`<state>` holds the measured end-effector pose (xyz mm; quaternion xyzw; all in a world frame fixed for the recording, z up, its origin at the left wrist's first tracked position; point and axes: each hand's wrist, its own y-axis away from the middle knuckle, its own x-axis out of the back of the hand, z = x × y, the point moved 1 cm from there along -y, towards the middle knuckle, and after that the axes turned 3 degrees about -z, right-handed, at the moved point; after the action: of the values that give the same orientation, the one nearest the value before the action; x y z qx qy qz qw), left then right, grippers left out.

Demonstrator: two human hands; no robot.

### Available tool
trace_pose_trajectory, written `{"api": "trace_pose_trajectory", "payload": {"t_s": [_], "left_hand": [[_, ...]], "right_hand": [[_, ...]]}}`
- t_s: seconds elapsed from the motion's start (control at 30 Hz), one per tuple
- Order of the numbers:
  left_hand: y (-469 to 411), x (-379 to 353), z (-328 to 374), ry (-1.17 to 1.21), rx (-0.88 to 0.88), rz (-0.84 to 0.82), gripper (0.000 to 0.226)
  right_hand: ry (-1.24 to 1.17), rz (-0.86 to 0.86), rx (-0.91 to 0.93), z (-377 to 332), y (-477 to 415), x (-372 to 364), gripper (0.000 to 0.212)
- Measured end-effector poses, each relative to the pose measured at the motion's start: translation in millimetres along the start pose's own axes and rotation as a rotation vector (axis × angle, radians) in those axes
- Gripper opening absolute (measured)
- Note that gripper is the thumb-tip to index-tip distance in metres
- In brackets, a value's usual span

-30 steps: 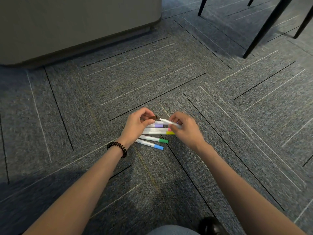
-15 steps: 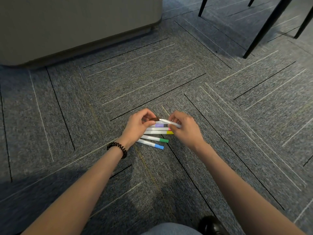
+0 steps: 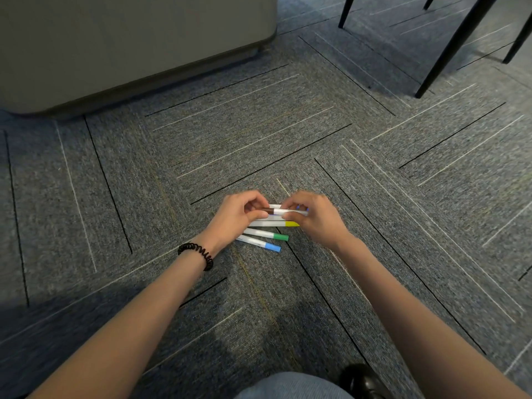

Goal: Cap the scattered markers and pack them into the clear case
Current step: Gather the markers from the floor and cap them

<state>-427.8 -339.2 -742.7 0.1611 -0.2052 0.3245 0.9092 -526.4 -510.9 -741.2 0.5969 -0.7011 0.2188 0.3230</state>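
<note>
Both hands work low over the carpet (image 3: 230, 139), about the middle of the visible floor, and they have drawn closer than a second ago: the left hand (image 3: 239, 216) and the right hand (image 3: 315, 218) now nearly touch at the fingertips, each clamped on one end of the same pen. Just toward the person from them lies a loose row of finished pens, side by side with caps toward the right, in the same places as before: the yellow-capped marker (image 3: 273, 224), then the green-capped marker (image 3: 264, 233), then the blue-capped marker (image 3: 257, 242). Between the hands, the white marker (image 3: 283, 211), pinched in the right hand, has swung from a slant to lie level. The brown cap (image 3: 266, 210), pinched by the left thumb and fingers, was just short of the marker's end – now it meets the barrel with no gap that I can see. By my reading the cap is on or nearly home (whether it has clicked fully I cannot tell), so this pen looks about ready to join the row. The clear case I cannot make out – packing seems not yet begun.
</note>
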Motion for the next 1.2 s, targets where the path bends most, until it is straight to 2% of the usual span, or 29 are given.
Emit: {"api": "trace_pose_trajectory", "payload": {"t_s": [0.07,0.17,0.23,0.43,0.67,0.8,0.97,1.07,1.2], "left_hand": [[4,4,0,-0.158,-0.049,-0.039,0.012],[11,6,-3,-0.609,-0.160,-0.158,0.033],[13,7,-4,-0.740,-0.198,-0.158,0.038],[18,6,-14,-0.754,-0.279,-0.093,0.025],[19,16,-15,-0.660,-0.239,-0.082,0.032],[29,15,-28,-0.679,-0.208,-0.058,0.041],[52,16,-50,-0.846,-0.294,-0.200,0.059],[58,13,-55,-0.891,-0.312,-0.174,0.052],[59,9,-48,-0.881,-0.290,-0.147,0.038]], "right_hand": [[-0.069,-0.022,-0.006,1,0,1,0.006],[-0.157,-0.085,-0.026,-3,1,0,0.007],[-0.248,-0.140,-0.068,-6,2,-1,0.012],[-0.295,-0.248,-0.080,-15,-4,4,0.015],[-0.264,-0.288,-0.115,-12,-6,-7,0.006],[-0.180,-0.191,-0.171,7,-2,-6,0.002],[-0.074,-0.018,-0.234,23,2,-4,0.006],[0.026,0.048,-0.205,19,1,-7,0.005],[0.112,0.036,-0.152,9,-8,-12,0.007]]}}
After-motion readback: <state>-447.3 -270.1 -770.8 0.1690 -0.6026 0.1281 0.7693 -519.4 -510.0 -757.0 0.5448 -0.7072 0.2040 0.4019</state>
